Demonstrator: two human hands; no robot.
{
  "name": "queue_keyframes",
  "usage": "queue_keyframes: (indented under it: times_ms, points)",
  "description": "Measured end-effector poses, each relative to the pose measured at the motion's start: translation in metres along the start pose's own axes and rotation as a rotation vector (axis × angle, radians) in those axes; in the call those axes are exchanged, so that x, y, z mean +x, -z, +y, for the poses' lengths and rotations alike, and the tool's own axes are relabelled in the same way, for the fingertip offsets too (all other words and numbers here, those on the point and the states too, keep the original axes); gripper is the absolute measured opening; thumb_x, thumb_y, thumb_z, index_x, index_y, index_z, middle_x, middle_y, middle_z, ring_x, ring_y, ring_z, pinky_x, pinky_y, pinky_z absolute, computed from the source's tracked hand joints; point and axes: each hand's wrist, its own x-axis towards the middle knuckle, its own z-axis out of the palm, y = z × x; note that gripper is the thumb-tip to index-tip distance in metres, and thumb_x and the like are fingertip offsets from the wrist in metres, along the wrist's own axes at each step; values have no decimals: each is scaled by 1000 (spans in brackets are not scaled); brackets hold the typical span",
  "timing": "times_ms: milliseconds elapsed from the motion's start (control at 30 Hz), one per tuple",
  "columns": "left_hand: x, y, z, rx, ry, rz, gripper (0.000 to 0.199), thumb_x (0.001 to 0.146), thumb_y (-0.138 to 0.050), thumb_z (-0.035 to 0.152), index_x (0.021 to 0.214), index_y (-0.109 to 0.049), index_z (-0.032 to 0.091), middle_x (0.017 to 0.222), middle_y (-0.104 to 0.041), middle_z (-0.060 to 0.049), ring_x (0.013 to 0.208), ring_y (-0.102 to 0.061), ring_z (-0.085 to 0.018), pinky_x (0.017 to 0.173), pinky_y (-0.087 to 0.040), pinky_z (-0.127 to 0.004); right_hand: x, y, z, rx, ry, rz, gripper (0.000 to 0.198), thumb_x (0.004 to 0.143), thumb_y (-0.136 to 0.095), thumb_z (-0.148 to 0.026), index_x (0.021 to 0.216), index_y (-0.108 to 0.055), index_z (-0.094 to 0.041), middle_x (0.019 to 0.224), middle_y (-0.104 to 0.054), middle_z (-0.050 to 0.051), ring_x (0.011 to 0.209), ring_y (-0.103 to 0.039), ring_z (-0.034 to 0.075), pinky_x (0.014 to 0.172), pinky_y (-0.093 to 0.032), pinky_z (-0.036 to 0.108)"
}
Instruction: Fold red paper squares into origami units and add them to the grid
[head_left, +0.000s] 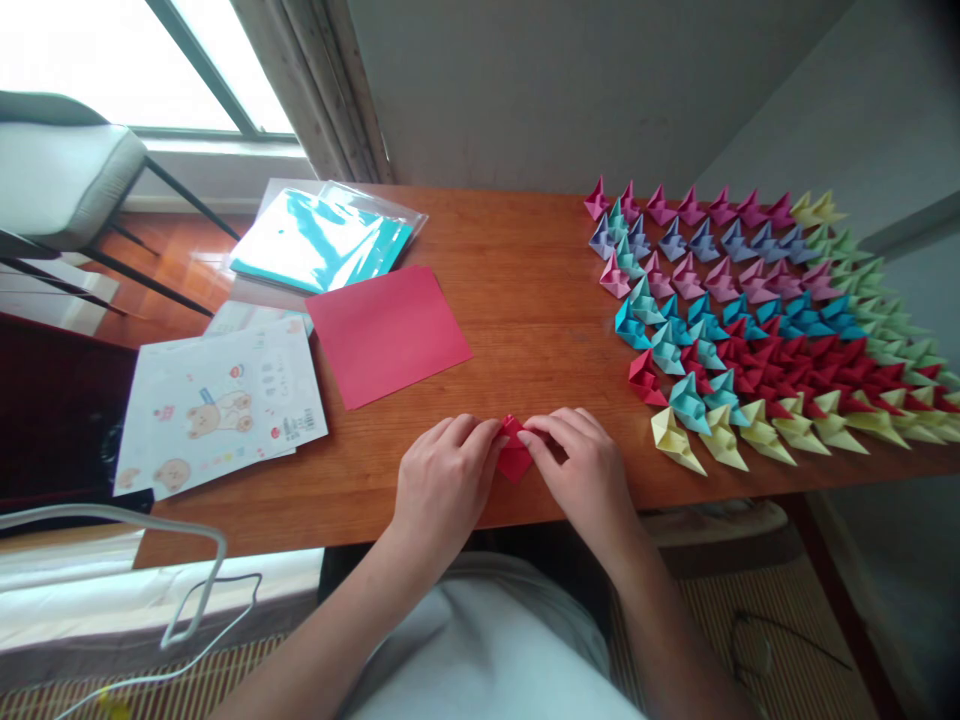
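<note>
A small folded piece of red paper (514,462) lies near the front edge of the table, between my two hands. My left hand (453,470) pinches its left side with thumb and forefinger. On the opposite side, the thumb and forefinger of my right hand (579,462) grip the paper's upper right part. The top of the folded paper shows a small raised point between the fingertips. Left of my hands are larger flat sheets of red paper (390,335), stacked with their edges slightly offset.
Rows of folded paper figures (750,330) in several colours cover the right side of the wooden table (525,290). At the left are a white printed pad with a bear (225,400) and glossy packs of blue paper (322,240). A chair (67,180) stands beyond.
</note>
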Motion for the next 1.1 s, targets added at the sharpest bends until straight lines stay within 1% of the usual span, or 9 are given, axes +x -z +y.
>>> queue_keyframes:
  times_ms: [100,167,333,533,633,733,833,1033,1100]
  points:
    - [0,1,0,-13,16,1,21,101,-52,28,92,-69,21,78,-68,-2,69,-60,-17,62,-43,-29,0,2,-1,28,-6,-7,7,95,-63,-26,92,-69,-23,84,-70,5,82,-61,23,78,-50,37]
    - [-1,2,-1,-52,16,-4,21,101,-52,30,93,-70,21,80,-68,-2,70,-61,-17,63,-44,-29,-2,6,0,58,15,-34,4,93,-65,-24,94,-69,-24,85,-68,4,83,-60,22,79,-51,37]
    - [-9,5,-7,-146,-27,-30,20,99,-56,32,90,-71,22,90,-70,-2,78,-63,-16,69,-48,-28,-9,14,8,108,117,-79,11,95,-62,-18,98,-71,-24,91,-65,4,88,-58,20,80,-52,35]
    - [-15,7,-17,-133,-130,-19,11,98,-58,22,96,-69,21,98,-71,-2,85,-62,-17,78,-49,-31,-12,16,11,66,178,-111,16,96,-58,-15,102,-71,-22,93,-65,5,89,-58,20,83,-52,35]
    - [-16,6,-20,-140,-158,-35,11,97,-58,18,99,-68,21,100,-71,-2,87,-61,-18,79,-49,-32,-12,16,7,19,198,-121,21,96,-59,-16,112,-71,-22,96,-65,7,90,-57,21,82,-51,36]
    - [-15,6,-21,-138,-171,-39,11,97,-58,18,99,-68,22,99,-70,-2,87,-61,-18,79,-49,-31,-12,14,4,-23,224,-156,27,95,-61,-19,120,-70,-26,96,-65,6,87,-55,22,78,-49,37]
    - [-14,7,-20,-118,-181,-36,10,97,-58,20,99,-68,22,99,-70,-1,87,-61,-17,80,-49,-31,-11,11,1,-5,219,-149,24,96,-61,-20,114,-73,-28,93,-65,5,85,-54,21,76,-48,36]
    - [-15,9,-19,-73,-99,42,10,98,-60,27,96,-68,21,95,-70,-1,83,-62,-17,76,-49,-30,-11,6,-1,40,162,-94,20,96,-60,-19,105,-77,-26,92,-66,5,85,-55,20,78,-49,35]
    - [-16,9,-19,-60,-98,36,11,98,-59,26,95,-68,21,94,-69,-1,83,-61,-17,75,-48,-29,-12,6,-2,43,149,-91,20,96,-61,-19,105,-77,-26,92,-66,5,85,-55,20,78,-49,35]
